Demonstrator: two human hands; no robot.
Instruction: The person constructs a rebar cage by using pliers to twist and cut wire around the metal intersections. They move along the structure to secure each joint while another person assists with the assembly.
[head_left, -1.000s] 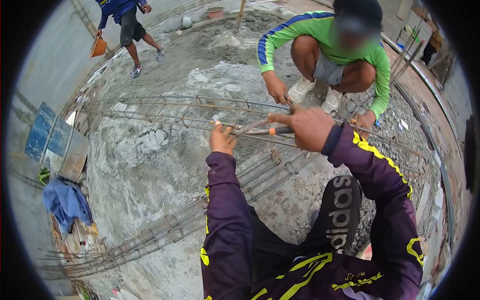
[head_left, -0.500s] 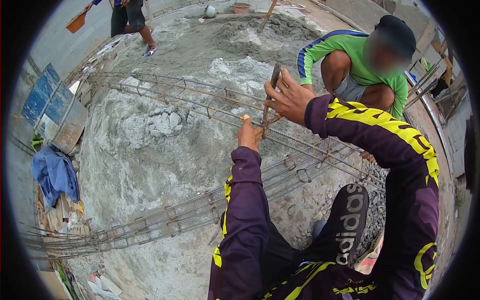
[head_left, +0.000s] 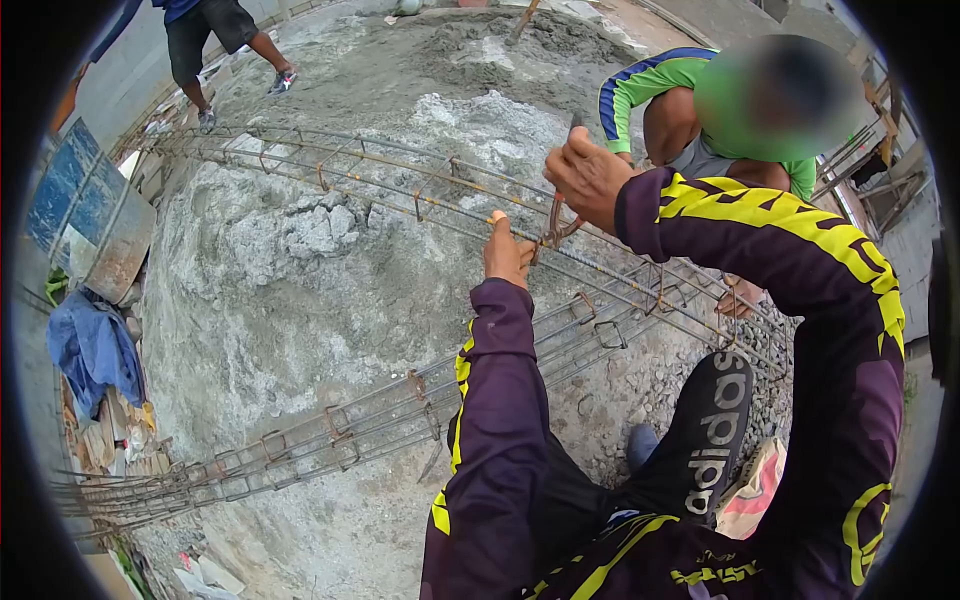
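Note:
My right hand (head_left: 588, 182) is closed round the handles of a pair of rusty pincers (head_left: 556, 222), held upright with the jaws down at a steel bar. Just left of the jaws, my left hand (head_left: 508, 256) grips the rebar cage (head_left: 388, 190), its thumb pointing up. The cage is long bars joined by square stirrups and runs from upper left to lower right. What sits between the jaws is too small to make out. A second rebar cage (head_left: 340, 432) lies nearer to me on the ground.
A person in a green top (head_left: 680, 75) squats at the right, beside the cage. Another person's legs (head_left: 215, 45) show at upper left. Grey mortar (head_left: 290, 270) covers the ground. A blue metal sheet (head_left: 85, 195) and blue cloth (head_left: 95, 345) lie left.
My right hand has turned the pincers, and the long handle now points away, mostly hidden. My left hand stays by the jaws. The person at the back has stepped left; the view has shifted slightly.

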